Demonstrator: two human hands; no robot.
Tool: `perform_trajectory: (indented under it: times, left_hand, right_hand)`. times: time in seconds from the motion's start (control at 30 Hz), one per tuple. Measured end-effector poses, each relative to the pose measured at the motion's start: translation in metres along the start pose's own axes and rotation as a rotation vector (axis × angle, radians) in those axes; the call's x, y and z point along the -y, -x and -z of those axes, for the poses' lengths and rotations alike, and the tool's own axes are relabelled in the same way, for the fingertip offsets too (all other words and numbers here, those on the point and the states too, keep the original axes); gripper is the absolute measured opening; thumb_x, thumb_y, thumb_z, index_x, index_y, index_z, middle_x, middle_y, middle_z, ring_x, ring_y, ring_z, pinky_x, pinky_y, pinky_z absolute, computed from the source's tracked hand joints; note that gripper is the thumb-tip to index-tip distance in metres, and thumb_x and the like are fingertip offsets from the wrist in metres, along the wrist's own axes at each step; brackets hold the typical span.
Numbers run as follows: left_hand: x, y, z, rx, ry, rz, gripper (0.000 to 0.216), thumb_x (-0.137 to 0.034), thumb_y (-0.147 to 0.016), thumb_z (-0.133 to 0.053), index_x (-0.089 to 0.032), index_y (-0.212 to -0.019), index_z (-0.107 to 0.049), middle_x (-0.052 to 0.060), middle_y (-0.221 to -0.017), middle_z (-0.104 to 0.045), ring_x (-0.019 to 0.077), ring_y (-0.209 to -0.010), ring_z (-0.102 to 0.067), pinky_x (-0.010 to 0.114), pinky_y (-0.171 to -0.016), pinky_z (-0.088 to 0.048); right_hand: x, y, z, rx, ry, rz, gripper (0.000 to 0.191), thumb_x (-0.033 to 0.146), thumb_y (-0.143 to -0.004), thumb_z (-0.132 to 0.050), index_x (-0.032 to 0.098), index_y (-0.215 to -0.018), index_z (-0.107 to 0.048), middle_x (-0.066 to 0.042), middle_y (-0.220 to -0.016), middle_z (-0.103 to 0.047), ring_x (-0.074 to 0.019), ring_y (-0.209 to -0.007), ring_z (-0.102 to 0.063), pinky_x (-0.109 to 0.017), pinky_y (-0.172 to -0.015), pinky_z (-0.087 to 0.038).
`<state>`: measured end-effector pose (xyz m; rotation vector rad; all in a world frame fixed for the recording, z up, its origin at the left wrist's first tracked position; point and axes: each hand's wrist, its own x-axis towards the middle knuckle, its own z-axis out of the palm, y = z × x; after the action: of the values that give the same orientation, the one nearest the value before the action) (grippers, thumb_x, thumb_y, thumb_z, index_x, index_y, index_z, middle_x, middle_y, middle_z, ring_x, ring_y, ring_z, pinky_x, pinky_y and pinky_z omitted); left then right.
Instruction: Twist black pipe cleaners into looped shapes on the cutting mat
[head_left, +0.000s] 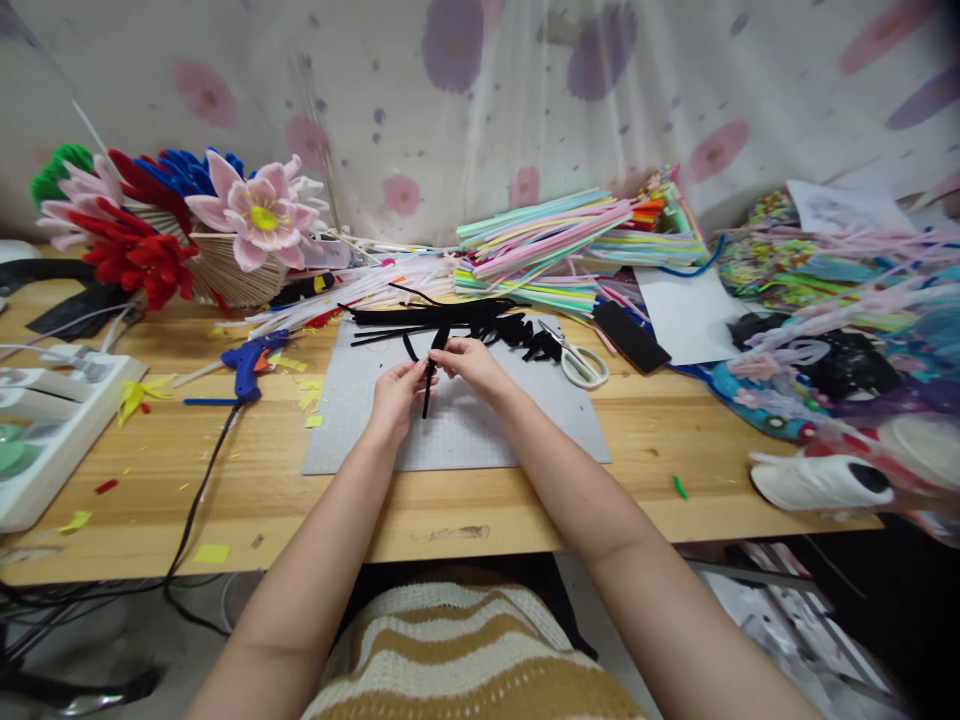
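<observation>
Both my hands meet over the grey cutting mat (337, 430). Between the fingers of my left hand (397, 395) and my right hand (472, 362) are black pipe cleaners (427, 395); one end points down toward the mat, and a bent piece loops out to the left. My fingers on both hands are pinched closed on them. Just beyond, a bundle of straight black pipe cleaners (420, 316) lies across the top of the mat. Several short, curled black pieces (510, 328) sit to its right. Scissors (583, 366) with pale handles rest at the mat's right edge.
A blue glue gun (244, 365) with its cord lies left, near a white power strip (82, 430). Pipe-cleaner flowers (259, 210) stand back left. Pastel pipe cleaners (555, 235) are piled behind the mat. A dark phone (631, 338) and a white roll (821, 482) are on the right.
</observation>
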<state>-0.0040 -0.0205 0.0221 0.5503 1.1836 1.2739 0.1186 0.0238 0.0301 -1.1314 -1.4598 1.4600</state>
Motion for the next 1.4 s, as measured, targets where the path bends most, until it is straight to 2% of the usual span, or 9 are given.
perform_trajectory:
  times: [0.1, 0.2, 0.33, 0.5, 0.67, 0.87, 1.1, 1.23, 1.4]
  left_hand:
    - [-0.001, 0.001, 0.000, -0.016, 0.055, 0.092, 0.018, -0.016, -0.069, -0.068, -0.014, -0.078, -0.053, 0.001, -0.065, -0.063, 0.0106, -0.055, -0.061, 0.022, -0.053, -0.048]
    - [0.002, 0.000, -0.002, -0.074, 0.014, -0.002, 0.024, -0.015, -0.067, -0.068, -0.017, -0.079, -0.048, 0.000, -0.065, -0.064, 0.0114, -0.053, -0.060, 0.023, -0.052, -0.048]
    - [0.009, -0.002, -0.003, -0.098, -0.079, -0.194, 0.021, -0.025, -0.063, -0.071, -0.014, -0.070, -0.055, 0.000, -0.059, -0.061, 0.0109, -0.054, -0.059, 0.023, -0.053, -0.048]
    - [0.007, 0.000, -0.001, -0.037, -0.133, -0.181, 0.032, -0.031, -0.052, -0.077, -0.011, -0.075, -0.067, 0.004, -0.068, -0.066, 0.0143, -0.064, -0.061, 0.027, -0.060, -0.050]
    - [0.007, -0.002, -0.002, -0.094, -0.252, -0.188, 0.027, -0.026, -0.052, -0.078, -0.012, -0.074, -0.070, 0.005, -0.068, -0.067, 0.0151, -0.064, -0.061, 0.026, -0.058, -0.049]
    - [0.006, -0.001, -0.003, 0.013, -0.155, -0.118, 0.008, -0.014, -0.060, -0.073, -0.011, -0.066, -0.068, 0.004, -0.061, -0.066, 0.0110, -0.059, -0.060, 0.022, -0.060, -0.048]
    - [-0.009, 0.005, 0.001, 0.385, 0.066, 0.302, 0.010, -0.005, -0.075, -0.057, -0.009, -0.072, -0.066, 0.006, -0.070, -0.066, 0.0097, -0.063, -0.062, 0.024, -0.067, -0.053]
    - [-0.009, 0.004, 0.002, 0.321, -0.009, 0.238, 0.008, -0.004, -0.074, -0.060, -0.009, -0.074, -0.066, 0.005, -0.071, -0.066, 0.0112, -0.065, -0.063, 0.026, -0.065, -0.053]
    - [-0.006, 0.001, 0.002, 0.280, -0.045, 0.203, 0.007, -0.003, -0.070, -0.063, -0.008, -0.075, -0.065, 0.006, -0.068, -0.066, 0.0113, -0.063, -0.063, 0.022, -0.062, -0.051]
  right_hand:
    - [-0.003, -0.002, -0.001, -0.011, 0.021, 0.046, 0.036, 0.046, -0.056, -0.068, 0.016, -0.052, -0.049, 0.006, -0.044, -0.044, -0.0053, -0.044, -0.037, -0.023, -0.048, -0.027]
    - [-0.006, -0.004, -0.003, -0.043, 0.018, 0.046, 0.041, 0.051, -0.052, -0.069, 0.016, -0.051, -0.047, 0.006, -0.046, -0.043, -0.0054, -0.045, -0.035, -0.023, -0.048, -0.026]
    - [-0.009, -0.006, -0.005, -0.149, 0.031, 0.059, 0.046, 0.055, -0.049, -0.069, 0.018, -0.047, -0.041, 0.007, -0.045, -0.038, -0.0057, -0.047, -0.032, -0.024, -0.048, -0.024]
    - [-0.012, -0.006, -0.005, -0.213, 0.065, 0.072, 0.046, 0.055, -0.053, -0.067, 0.019, -0.047, -0.039, 0.007, -0.046, -0.034, -0.0065, -0.049, -0.030, -0.024, -0.050, -0.023]
    - [-0.011, -0.005, -0.009, -0.203, 0.038, 0.110, 0.045, 0.052, -0.054, -0.068, 0.018, -0.047, -0.040, 0.006, -0.047, -0.036, -0.0063, -0.050, -0.031, -0.024, -0.051, -0.025]
    - [-0.007, -0.002, -0.005, 0.002, -0.055, 0.064, 0.039, 0.046, -0.055, -0.071, 0.017, -0.051, -0.045, 0.005, -0.048, -0.047, -0.0077, -0.049, -0.043, -0.023, -0.051, -0.033]
    - [-0.007, 0.004, 0.007, 0.182, -0.306, -0.074, 0.036, 0.038, -0.051, -0.075, 0.015, -0.056, -0.048, 0.005, -0.051, -0.050, -0.0045, -0.046, -0.041, -0.020, -0.046, -0.030]
    - [-0.011, 0.003, 0.009, 0.200, -0.307, -0.104, 0.035, 0.037, -0.051, -0.075, 0.015, -0.058, -0.049, 0.004, -0.053, -0.053, -0.0059, -0.047, -0.046, -0.021, -0.048, -0.034]
    - [-0.012, 0.002, 0.011, 0.169, -0.211, -0.058, 0.035, 0.037, -0.053, -0.074, 0.016, -0.054, -0.045, 0.006, -0.048, -0.045, -0.0055, -0.046, -0.042, -0.022, -0.049, -0.033]
